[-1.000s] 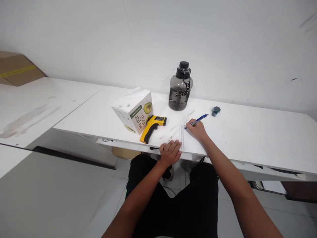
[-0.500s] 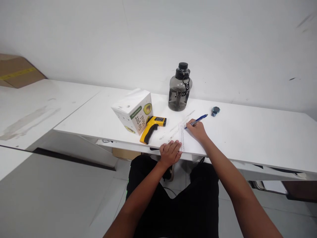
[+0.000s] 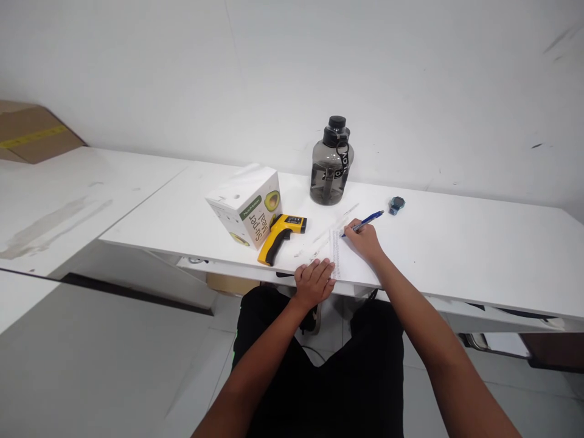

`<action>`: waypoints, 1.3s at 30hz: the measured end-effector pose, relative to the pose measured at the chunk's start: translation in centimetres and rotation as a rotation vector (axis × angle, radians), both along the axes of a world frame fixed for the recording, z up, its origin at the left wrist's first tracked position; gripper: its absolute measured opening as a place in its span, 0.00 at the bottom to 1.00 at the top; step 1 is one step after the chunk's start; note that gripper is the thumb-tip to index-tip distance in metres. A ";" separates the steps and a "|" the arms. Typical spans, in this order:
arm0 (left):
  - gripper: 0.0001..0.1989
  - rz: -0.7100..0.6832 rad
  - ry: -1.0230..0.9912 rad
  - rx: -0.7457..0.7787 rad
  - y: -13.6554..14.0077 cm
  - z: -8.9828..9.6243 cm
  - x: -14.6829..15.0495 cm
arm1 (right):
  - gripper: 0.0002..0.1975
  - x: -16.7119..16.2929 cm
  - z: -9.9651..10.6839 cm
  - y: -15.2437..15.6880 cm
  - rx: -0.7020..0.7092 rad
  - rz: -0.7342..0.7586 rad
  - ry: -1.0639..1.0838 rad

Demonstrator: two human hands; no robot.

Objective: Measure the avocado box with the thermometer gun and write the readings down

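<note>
My right hand (image 3: 364,239) is closed around a blue pen (image 3: 368,220), its tip down at the upper left part of a white sheet of paper (image 3: 356,264). Small dark writing runs down the sheet's left side. At the table's front edge my left hand (image 3: 314,281) lies flat, fingers stretched out, with the fingertips at the paper's lower left corner. A yellow and black infrared thermometer (image 3: 279,237) lies just beyond that hand, against a white Super Meal box (image 3: 250,207) with avocado pictures.
A dark clear water jug (image 3: 329,167) stands near the wall. To the right of the pen lies a blue digital watch (image 3: 396,205). A cardboard box (image 3: 39,132) with yellow tape sits at the far left. The white table (image 3: 479,249) ends close to my knees.
The pen and my right hand have shifted very slightly to the right on the paper. My left hand stays in place.
</note>
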State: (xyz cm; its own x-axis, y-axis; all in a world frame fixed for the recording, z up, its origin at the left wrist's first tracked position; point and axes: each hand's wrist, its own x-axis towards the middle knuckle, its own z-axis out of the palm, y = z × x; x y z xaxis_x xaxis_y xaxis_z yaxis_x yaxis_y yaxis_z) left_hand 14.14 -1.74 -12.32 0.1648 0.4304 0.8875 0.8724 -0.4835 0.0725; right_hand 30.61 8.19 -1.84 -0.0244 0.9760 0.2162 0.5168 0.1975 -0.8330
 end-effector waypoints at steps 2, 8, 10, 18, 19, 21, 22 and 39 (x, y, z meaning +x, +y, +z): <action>0.20 -0.006 0.000 0.012 0.0 0.2 0.0 | 0.09 0.0 0.0 0.0 0.004 0.004 -0.002; 0.20 -0.018 -0.003 -0.003 0.0 0.2 0.0 | 0.08 0.0 0.1 -0.1 -0.003 0.050 -0.005; 0.20 -0.018 -0.004 0.007 0.0 0.3 0.0 | 0.08 0.0 0.2 -0.1 -0.013 0.059 0.005; 0.19 -0.005 -0.019 0.041 0.1 0.5 0.0 | 0.10 -0.1 -0.3 0.2 0.108 -0.003 0.069; 0.19 -0.005 -0.021 0.042 0.1 0.5 0.0 | 0.10 -0.2 -0.4 0.2 0.128 -0.027 0.082; 0.20 -0.006 -0.022 0.036 0.0 0.4 0.0 | 0.11 -0.3 -0.3 0.2 0.144 -0.085 0.094; 0.20 -0.005 -0.022 0.029 0.0 0.4 0.0 | 0.12 -0.4 -0.2 0.1 0.140 -0.107 0.098; 0.19 -0.009 -0.024 -0.071 -0.5 0.5 -0.3 | 0.22 0.2 -1.2 0.5 0.194 -0.169 0.060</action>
